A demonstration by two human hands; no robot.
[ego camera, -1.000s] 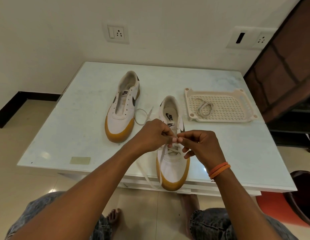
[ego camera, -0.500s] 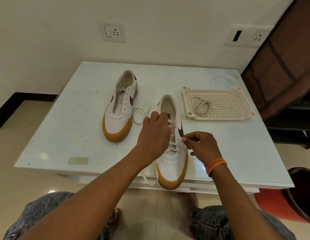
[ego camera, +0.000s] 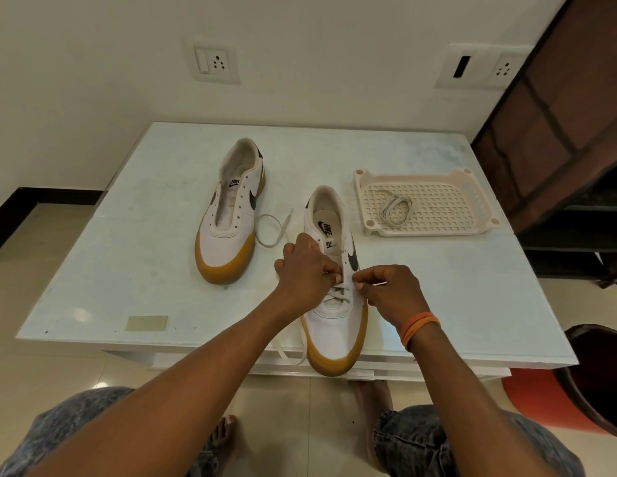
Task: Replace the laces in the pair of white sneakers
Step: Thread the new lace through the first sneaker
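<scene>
Two white sneakers with tan soles stand on the white table. The far sneaker has bare eyelets. The near sneaker sits at the front edge with a white lace crossed through its lowest eyelets. One lace end trails on the table between the shoes, and a loop hangs over the front edge. My left hand is curled over the left eyelet row and pinches the lace at the tongue. My right hand pinches the lace at the right eyelet row. The fingertips hide the lace there.
A cream perforated tray lies at the right back of the table with a coiled lace in it. A small tan patch sits near the front left edge. An orange stool stands at the right, a dark wooden cabinet behind it.
My left hand rose from the joined pinch to the tongue, then came back down onto the eyelets. My right hand stayed beside the right eyelet row.
</scene>
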